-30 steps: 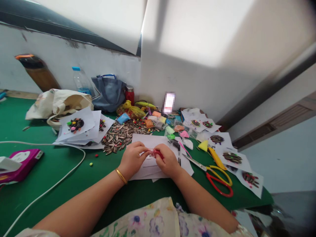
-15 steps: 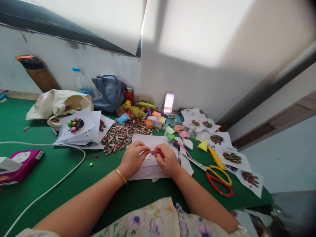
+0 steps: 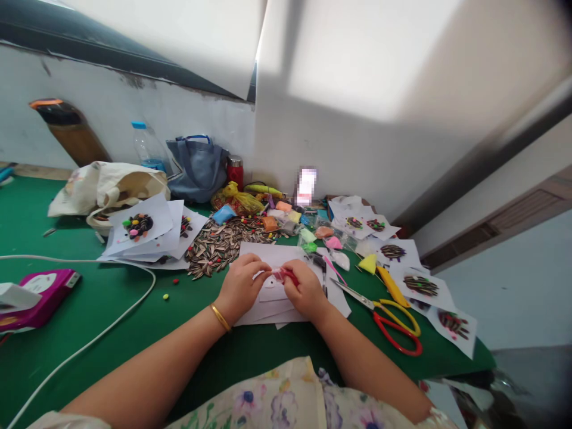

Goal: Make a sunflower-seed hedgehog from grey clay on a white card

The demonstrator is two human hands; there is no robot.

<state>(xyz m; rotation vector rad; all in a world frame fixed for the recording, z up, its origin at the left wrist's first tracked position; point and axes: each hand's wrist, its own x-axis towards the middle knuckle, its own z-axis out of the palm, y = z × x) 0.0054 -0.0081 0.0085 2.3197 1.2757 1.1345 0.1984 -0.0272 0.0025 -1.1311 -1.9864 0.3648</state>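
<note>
My left hand [image 3: 245, 283] is closed in a pinch on one edge of a small clear packet with red, clay-like stuff [image 3: 277, 273]. On its other side my right hand [image 3: 305, 291] grips the same packet, the red part showing between thumb and fingers. Both hands are over a stack of white paper [image 3: 263, 314], and a small white piece with a dark dot [image 3: 270, 291] lies just under the packet. Right of my right hand lie scissors [image 3: 374, 305] with one yellow and one red handle. How far the packet is open cannot be made out.
Behind my hands spreads a heap of sunflower seeds [image 3: 218, 241], beside several bags of coloured clay [image 3: 270, 224]. Seed pictures on paper [image 3: 420, 285] line the right edge. At left are more sheets [image 3: 145, 250], a white cable [image 3: 134, 301] and a purple box [image 3: 44, 301].
Hardly anything differs. Both hands stay over the paper with the packet between them, and the red stuff has shifted slightly in the fingers.
</note>
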